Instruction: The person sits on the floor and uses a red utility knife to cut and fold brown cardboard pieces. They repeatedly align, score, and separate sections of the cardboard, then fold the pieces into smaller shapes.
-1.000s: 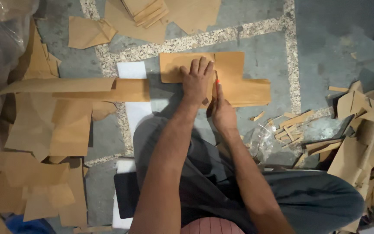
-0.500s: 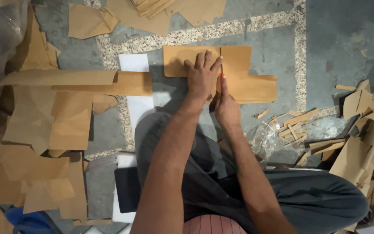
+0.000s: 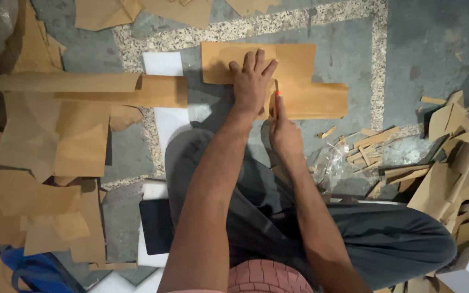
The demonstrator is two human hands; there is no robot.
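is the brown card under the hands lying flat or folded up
Flat. The brown card lies spread on the floor, pressed down by the left hand, while the right hand holds an orange tool against it.

The cardboard sheet (image 3: 299,81) is showing plain tan brown. The floor (image 3: 424,49) is looking grey-blue, with a speckled pale band (image 3: 234,30) crossing it. The cutter (image 3: 277,100) seems to be showing orange. The trousers (image 3: 386,239) are looking dark grey.
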